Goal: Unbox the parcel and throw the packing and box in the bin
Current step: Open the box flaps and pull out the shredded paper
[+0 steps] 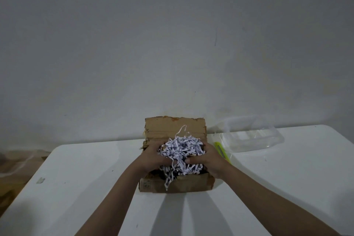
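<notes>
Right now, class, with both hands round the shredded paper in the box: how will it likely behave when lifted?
The shredded paper probably weighs little and squashes easily. Loose strips already trail over the cardboard box front, so some will likely drop.

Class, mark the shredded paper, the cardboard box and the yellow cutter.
shredded paper (182, 149): head view, middle of the heap.
cardboard box (175, 128): head view, raised back flap.
yellow cutter (222, 151): head view, its body.

A white table stands against a plain grey wall. Toward its far right edge lies a clear plastic container, and just beside that, on its left, a yellow-green utility knife lies at an angle. Brown clutter, too dim to identify, sits off the table's left side.
</notes>
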The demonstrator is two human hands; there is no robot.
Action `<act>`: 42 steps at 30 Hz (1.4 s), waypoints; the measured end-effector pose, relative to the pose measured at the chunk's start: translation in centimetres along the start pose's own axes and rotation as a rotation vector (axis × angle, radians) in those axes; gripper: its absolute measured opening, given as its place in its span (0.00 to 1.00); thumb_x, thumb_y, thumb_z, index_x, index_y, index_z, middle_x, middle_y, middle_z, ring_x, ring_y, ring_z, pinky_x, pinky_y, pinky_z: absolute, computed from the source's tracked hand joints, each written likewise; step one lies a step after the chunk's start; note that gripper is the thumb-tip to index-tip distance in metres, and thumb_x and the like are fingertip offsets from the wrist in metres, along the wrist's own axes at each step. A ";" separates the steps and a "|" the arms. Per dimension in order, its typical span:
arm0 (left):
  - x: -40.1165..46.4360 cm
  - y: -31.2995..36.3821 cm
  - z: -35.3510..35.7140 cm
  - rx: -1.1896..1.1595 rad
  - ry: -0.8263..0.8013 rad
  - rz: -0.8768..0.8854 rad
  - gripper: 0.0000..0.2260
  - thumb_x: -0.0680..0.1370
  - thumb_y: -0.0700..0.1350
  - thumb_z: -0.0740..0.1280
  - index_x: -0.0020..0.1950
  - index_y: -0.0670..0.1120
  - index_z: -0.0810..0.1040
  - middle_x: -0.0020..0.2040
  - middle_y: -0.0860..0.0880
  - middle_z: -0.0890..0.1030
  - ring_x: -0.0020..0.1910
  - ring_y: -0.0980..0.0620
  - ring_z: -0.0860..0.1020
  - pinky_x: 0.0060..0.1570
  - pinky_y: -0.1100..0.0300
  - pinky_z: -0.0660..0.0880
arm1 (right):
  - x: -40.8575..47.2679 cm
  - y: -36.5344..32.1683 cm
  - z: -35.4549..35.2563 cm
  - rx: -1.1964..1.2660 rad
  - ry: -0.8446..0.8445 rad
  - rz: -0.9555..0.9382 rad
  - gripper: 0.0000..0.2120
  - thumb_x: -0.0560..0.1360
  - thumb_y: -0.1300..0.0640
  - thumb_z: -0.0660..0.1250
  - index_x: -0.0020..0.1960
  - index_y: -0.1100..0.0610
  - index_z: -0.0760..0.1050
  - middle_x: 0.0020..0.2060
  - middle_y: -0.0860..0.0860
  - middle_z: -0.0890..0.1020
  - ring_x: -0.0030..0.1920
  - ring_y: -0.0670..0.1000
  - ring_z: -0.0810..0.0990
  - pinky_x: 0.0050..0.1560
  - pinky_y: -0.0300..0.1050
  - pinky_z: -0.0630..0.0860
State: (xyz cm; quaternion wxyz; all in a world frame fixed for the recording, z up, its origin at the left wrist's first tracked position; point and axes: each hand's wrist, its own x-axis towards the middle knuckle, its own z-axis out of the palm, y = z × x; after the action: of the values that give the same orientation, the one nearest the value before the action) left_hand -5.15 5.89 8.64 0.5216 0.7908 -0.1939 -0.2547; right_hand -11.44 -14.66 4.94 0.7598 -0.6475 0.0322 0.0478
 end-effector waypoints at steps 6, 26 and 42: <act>-0.4 1.1 -0.2 -0.016 0.074 0.027 0.25 0.66 0.35 0.76 0.60 0.51 0.77 0.57 0.46 0.81 0.52 0.49 0.81 0.52 0.51 0.79 | -0.1 -1.0 0.3 -0.069 0.038 -0.039 0.29 0.62 0.70 0.77 0.59 0.54 0.74 0.54 0.52 0.83 0.55 0.53 0.82 0.56 0.53 0.79; 1.2 6.2 5.9 0.007 0.014 0.096 0.21 0.69 0.35 0.74 0.57 0.51 0.73 0.49 0.50 0.80 0.44 0.55 0.79 0.35 0.72 0.75 | -5.1 -6.1 -5.6 -0.189 0.064 -0.117 0.26 0.63 0.70 0.76 0.56 0.53 0.77 0.52 0.54 0.85 0.53 0.54 0.83 0.52 0.51 0.80; 4.2 7.3 24.1 -0.147 -0.111 -0.068 0.21 0.67 0.33 0.75 0.57 0.44 0.76 0.47 0.48 0.82 0.37 0.57 0.81 0.30 0.67 0.74 | -14.8 -2.8 -19.9 -0.291 0.201 0.035 0.27 0.62 0.70 0.77 0.58 0.54 0.77 0.53 0.55 0.84 0.54 0.54 0.83 0.53 0.52 0.80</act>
State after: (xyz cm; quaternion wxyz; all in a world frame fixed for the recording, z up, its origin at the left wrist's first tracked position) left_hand -16.64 -16.78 6.66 0.5578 0.7413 -0.1764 -0.3291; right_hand -25.58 -35.20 6.13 0.6502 -0.7515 0.1119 0.0005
